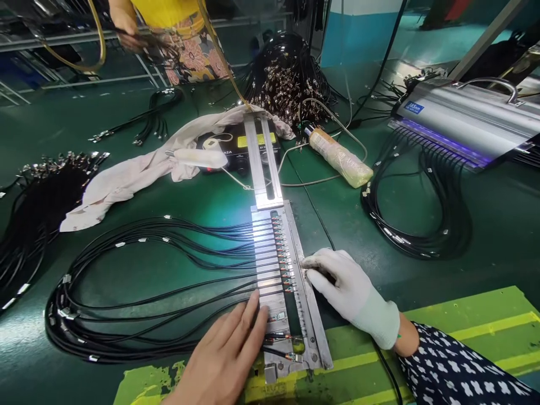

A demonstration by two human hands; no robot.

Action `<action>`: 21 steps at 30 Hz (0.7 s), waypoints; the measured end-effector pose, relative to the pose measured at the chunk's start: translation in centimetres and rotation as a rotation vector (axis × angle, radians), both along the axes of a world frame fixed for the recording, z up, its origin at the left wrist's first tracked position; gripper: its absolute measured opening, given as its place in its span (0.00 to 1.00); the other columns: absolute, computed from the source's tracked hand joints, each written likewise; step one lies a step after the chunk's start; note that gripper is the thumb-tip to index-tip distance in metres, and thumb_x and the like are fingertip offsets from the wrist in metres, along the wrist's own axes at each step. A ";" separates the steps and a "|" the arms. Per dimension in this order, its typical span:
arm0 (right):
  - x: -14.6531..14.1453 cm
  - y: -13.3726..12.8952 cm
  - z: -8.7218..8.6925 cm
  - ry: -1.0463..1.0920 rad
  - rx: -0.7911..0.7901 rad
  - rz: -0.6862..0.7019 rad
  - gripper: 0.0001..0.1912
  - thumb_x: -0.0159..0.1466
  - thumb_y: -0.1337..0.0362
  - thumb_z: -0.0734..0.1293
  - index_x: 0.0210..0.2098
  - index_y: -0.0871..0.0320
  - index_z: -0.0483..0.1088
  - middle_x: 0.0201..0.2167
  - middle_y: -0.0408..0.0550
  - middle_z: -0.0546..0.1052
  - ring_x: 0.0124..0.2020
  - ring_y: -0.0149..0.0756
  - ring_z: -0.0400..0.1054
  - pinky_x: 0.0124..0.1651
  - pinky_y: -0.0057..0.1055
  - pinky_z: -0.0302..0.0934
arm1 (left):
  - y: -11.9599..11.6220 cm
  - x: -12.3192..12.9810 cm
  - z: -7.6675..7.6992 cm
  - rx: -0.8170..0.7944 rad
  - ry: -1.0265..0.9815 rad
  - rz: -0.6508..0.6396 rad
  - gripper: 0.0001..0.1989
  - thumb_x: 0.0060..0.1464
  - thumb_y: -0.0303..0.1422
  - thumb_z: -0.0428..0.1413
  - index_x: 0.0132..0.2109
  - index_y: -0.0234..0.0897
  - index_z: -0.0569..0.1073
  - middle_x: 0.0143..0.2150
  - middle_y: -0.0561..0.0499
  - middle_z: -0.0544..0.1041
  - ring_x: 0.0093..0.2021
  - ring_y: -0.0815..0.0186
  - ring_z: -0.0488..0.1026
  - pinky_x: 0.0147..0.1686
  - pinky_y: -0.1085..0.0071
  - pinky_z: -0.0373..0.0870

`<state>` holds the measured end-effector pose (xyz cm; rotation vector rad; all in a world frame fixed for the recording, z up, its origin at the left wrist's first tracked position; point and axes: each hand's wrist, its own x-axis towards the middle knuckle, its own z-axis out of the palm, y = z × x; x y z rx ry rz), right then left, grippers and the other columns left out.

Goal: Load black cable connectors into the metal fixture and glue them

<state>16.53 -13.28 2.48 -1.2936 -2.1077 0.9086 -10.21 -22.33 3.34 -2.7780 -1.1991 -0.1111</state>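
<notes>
A metal fixture (310, 315) lies lengthwise in front of me, with several black cables (169, 292) laid side by side across it. Their bright connector ends sit along its slot; the cables loop off to the left. My left hand (223, 354), bare, rests flat with fingers stretched over the fixture's lower left edge and the cables there. A few cable ends at the near end lie loose and askew by its fingertips. In a white glove, my right hand (354, 295) has thumb and forefinger brought together at the fixture's right edge. Whether anything small is between those fingertips is hidden.
A slotted metal bracket (264, 163) adjoins the fixture's far end, near a black box (240, 149) and white cloth (139, 163). Behind stand a wrapped bottle (337, 157) and cable bundles (291, 84). A violet-lit silver lamp housing (464, 124) is right. Another person (177, 34) stands opposite.
</notes>
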 end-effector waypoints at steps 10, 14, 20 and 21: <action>0.1 -0.1 0.0 0.004 0.001 0.005 0.06 0.68 0.69 0.64 0.42 0.51 0.69 0.37 0.37 0.74 0.40 0.33 0.66 0.45 0.35 0.54 | -1.1 -2.1 0.9 -0.384 -0.345 0.213 0.11 0.65 0.31 0.46 0.50 0.40 0.69 0.40 0.50 0.75 0.39 0.66 0.73 0.38 0.73 0.72; 0.0 0.0 0.0 0.008 -0.003 0.004 0.06 0.68 0.69 0.64 0.42 0.51 0.69 0.38 0.37 0.74 0.40 0.34 0.66 0.45 0.35 0.54 | -0.5 -2.5 1.5 -0.501 -0.462 0.160 0.09 0.64 0.30 0.49 0.49 0.43 0.70 0.39 0.52 0.75 0.40 0.70 0.73 0.39 0.81 0.71; 0.0 -0.1 0.3 0.005 -0.014 0.000 0.06 0.68 0.69 0.63 0.42 0.52 0.70 0.37 0.38 0.74 0.40 0.34 0.67 0.45 0.36 0.55 | 0.5 -1.1 1.0 -0.311 -0.485 0.189 0.11 0.63 0.28 0.50 0.52 0.38 0.69 0.44 0.48 0.73 0.44 0.69 0.71 0.45 0.79 0.69; 0.0 -0.1 0.3 0.006 -0.011 0.001 0.06 0.68 0.69 0.64 0.42 0.52 0.70 0.37 0.39 0.75 0.40 0.34 0.67 0.45 0.36 0.55 | 0.6 -0.7 0.7 -0.300 -0.469 0.188 0.12 0.63 0.28 0.49 0.53 0.37 0.69 0.43 0.48 0.73 0.44 0.69 0.71 0.45 0.78 0.69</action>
